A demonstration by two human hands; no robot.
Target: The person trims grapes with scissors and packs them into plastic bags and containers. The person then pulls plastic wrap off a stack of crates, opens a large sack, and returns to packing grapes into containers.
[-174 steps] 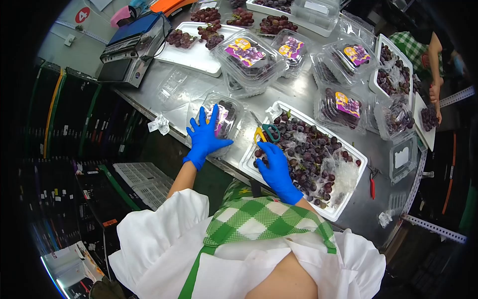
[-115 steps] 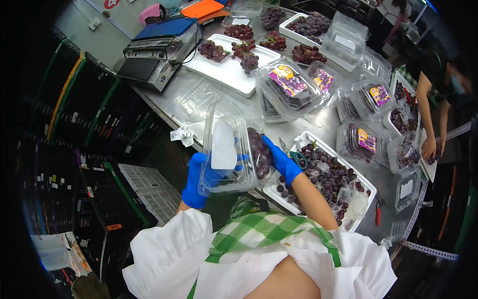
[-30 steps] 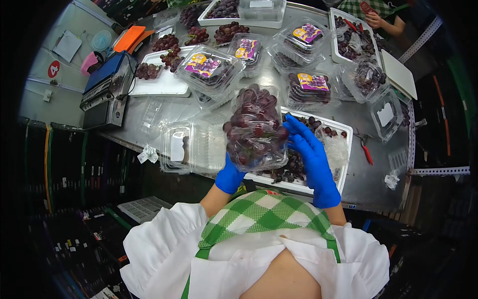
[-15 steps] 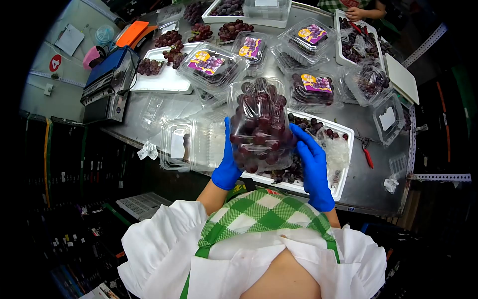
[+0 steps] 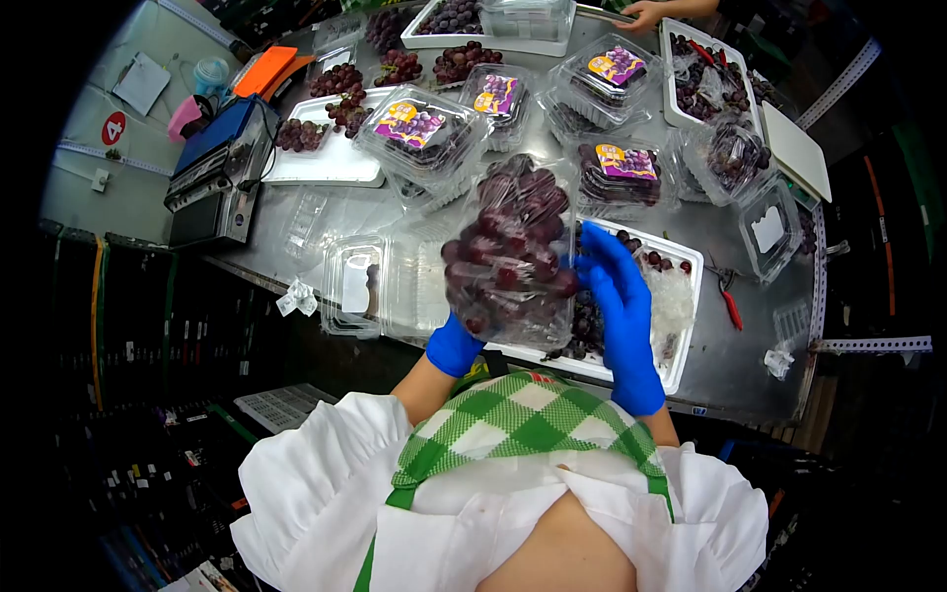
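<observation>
A clear plastic clamshell box of dark red grapes (image 5: 513,257) is held up in front of me, tilted a little to the left. My left hand (image 5: 455,345), in a blue glove, supports it from below at its lower left; most of its fingers are hidden behind the box. My right hand (image 5: 619,306), also blue-gloved, is beside the box's right edge with fingers stretched and apart; a fingertip may still touch the side. Below the box, a white foam tray (image 5: 681,340) holds loose grapes and crumpled plastic film.
An open empty clamshell (image 5: 350,286) lies to the left. Labelled grape boxes (image 5: 409,123) stand behind, near a white tray (image 5: 326,173) with bunches. Red-handled snips (image 5: 730,308) lie at right. A co-worker's hand (image 5: 646,15) shows at the top, and a scale (image 5: 222,178) at left.
The grape box has tipped and shifted slightly left. My right hand's fingers have loosened from its side. The co-worker's hand has moved left from the far tray.
</observation>
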